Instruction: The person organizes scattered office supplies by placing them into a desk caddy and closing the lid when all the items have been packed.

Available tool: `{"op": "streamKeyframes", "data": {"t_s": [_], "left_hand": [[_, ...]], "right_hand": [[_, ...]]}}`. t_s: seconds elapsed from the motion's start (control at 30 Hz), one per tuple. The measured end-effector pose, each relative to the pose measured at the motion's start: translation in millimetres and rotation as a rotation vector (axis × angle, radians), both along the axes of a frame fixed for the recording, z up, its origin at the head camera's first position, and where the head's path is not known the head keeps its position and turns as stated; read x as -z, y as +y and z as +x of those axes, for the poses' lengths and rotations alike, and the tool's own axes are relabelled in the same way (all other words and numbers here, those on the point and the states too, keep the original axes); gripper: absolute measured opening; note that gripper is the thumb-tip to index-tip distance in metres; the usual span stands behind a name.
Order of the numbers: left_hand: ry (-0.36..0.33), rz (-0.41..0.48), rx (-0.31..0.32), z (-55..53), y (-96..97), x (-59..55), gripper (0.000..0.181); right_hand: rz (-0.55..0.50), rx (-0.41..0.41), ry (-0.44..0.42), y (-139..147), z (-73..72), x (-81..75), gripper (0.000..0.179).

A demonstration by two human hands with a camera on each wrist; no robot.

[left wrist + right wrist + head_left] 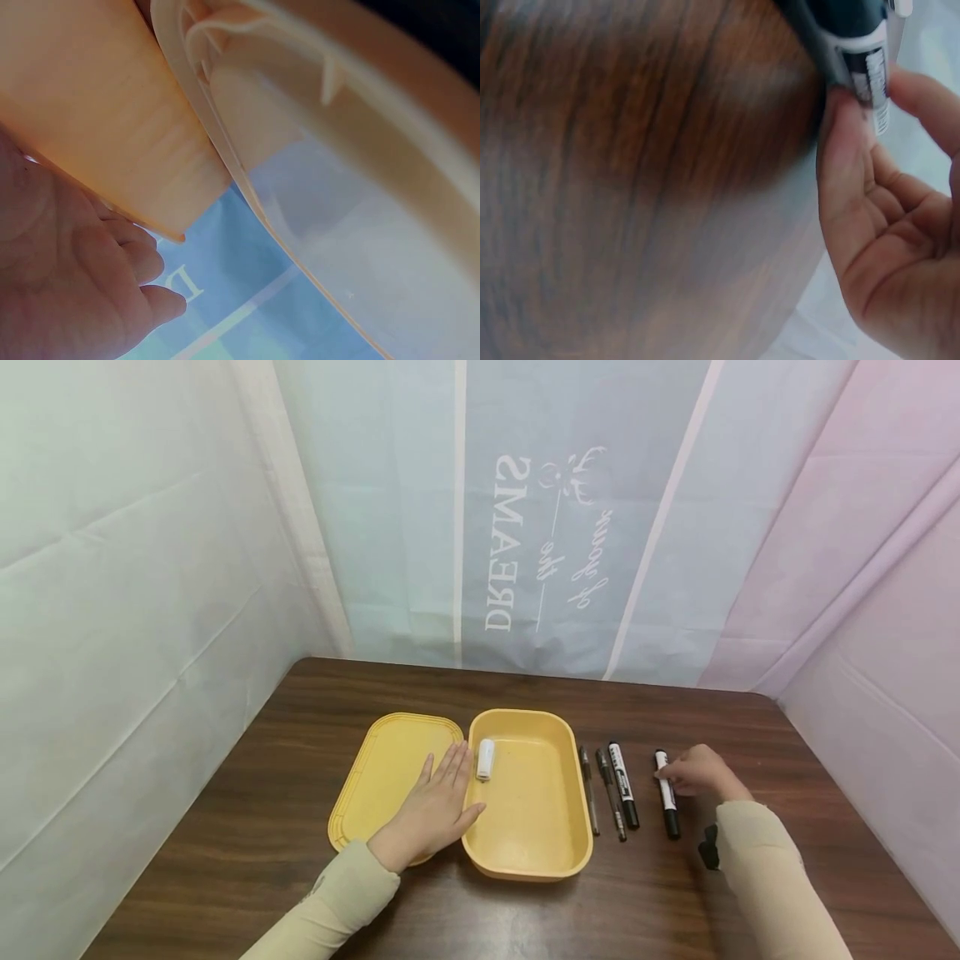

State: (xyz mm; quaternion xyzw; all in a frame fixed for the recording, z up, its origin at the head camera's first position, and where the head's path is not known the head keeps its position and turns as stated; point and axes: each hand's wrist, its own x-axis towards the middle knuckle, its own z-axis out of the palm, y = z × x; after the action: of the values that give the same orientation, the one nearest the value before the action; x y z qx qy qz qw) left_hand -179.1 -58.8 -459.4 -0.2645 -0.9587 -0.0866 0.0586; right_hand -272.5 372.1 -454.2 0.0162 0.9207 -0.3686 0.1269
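A yellow plastic box (528,864) stands on the table with a small white object (486,758) inside, near its left wall. My left hand (431,806) has its fingers extended along the box's left side, over the edge of a flat yellow lid (375,777). In the left wrist view, the left hand (75,277) is beside the yellow wall. To the right of the box, my right hand (701,772) pinches a white marker with a black cap (667,797) between thumb and finger. The right wrist view shows that marker (868,75) in the right hand's (900,232) fingertips.
Between the box and the right hand lie another black-and-white marker (623,785) and two dark pens, one pen (589,789) close to the box and one pen (611,793) beside the marker. A small black object (708,847) shows beside the right sleeve. Printed cloth (555,527) hangs behind the table.
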Motion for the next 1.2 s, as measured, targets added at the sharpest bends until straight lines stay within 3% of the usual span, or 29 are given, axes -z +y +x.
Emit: {"op": "streamKeyframes", "data": {"t_s": [0.17,0.83,1.2], "left_hand": [[-0.010,-0.003,0.001,-1.5,0.1,-2.5,0.072],[-0.051,0.009,0.000,-7.0,0.7,-18.7,0.073],[-0.090,0.012,-0.012,-10.0,1.1,-27.7,0.073]], "right_hand": [[-0.102,-0.012,-0.054,5.7,2.1,-2.8,0.027],[-0.252,0.000,-0.173,16.2,-4.9,-11.7,0.032],[-0.355,0.057,-0.264,19.8,-9.6,-19.2,0.019]]}}
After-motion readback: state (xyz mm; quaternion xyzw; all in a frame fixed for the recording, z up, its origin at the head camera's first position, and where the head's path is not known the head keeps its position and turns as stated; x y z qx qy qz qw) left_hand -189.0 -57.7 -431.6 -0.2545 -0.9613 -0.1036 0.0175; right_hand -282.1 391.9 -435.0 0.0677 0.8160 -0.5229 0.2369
